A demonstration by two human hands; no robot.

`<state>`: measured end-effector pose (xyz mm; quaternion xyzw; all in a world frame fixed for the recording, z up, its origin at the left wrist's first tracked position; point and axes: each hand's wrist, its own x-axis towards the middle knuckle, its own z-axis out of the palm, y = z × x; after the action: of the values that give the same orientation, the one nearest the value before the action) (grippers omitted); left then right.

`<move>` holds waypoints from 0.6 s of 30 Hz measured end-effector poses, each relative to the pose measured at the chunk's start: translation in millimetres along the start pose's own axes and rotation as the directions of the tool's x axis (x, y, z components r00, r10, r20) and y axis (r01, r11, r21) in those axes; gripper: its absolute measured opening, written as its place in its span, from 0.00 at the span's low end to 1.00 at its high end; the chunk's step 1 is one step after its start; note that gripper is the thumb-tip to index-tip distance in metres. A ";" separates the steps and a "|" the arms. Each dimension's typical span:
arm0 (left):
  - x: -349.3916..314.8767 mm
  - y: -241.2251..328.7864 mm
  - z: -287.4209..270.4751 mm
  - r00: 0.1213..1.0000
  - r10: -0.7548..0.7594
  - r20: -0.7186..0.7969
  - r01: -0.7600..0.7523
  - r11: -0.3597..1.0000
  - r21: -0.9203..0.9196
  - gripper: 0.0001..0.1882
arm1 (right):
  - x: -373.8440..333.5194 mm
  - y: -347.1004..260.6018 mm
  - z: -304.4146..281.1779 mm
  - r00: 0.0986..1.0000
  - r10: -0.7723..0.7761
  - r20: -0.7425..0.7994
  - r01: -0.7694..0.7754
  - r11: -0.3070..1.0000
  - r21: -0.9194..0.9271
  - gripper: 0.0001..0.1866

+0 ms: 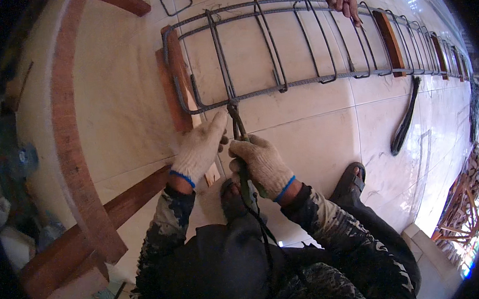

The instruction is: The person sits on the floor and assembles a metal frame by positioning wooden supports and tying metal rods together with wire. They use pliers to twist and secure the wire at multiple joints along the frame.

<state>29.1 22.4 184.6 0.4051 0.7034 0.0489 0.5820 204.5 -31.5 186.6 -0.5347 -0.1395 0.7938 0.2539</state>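
My right hand (259, 162), in a white knit glove with a blue cuff, is closed around the handles of a pair of pincers (236, 121). Their jaws touch the near bar of a long rebar cage (295, 84), close to its left end, at the foot of a bent stirrup (221, 55). My left hand (199, 149), gloved alike, is beside the jaws with its fingers partly stretched toward them. Nothing shows in that hand, though some fingertips are hidden. Any tie wire at the jaws is too small to make out.
Wooden blocks (388, 41) prop the cage above the tiled floor. Another person's bare hand (343, 0) is at a stirrup on the far side. A bundle of dark wire (406, 119) lies to the right. A wooden frame (68, 131) stands at my left.
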 end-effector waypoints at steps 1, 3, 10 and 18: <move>-8.8 -1.2 3.2 0.998 -0.001 0.063 0.006 0.997 -0.081 0.29 | -1.3 -2.5 9.7 0.997 0.026 -0.072 -0.028 0.999 -0.035 0.18; -18.3 -4.6 12.3 0.980 0.013 0.198 0.035 0.971 -0.238 0.32 | 6.0 13.2 24.3 0.950 -0.204 -0.238 0.140 0.956 -0.258 0.17; 26.6 -40.5 40.8 0.900 0.226 0.373 0.207 0.533 -0.820 0.22 | -4.1 10.3 15.6 0.941 -0.333 -0.057 0.285 0.873 -0.396 0.25; -6.7 -35.3 60.7 0.842 0.387 0.376 0.260 0.320 -0.911 0.29 | -17.3 44.0 -10.2 0.712 -0.399 0.578 -0.319 0.550 0.772 0.24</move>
<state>63.0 -29.8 151.5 0.0134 0.3298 0.3579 0.8735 207.9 -78.2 174.4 -0.0007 0.1558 0.8930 0.4223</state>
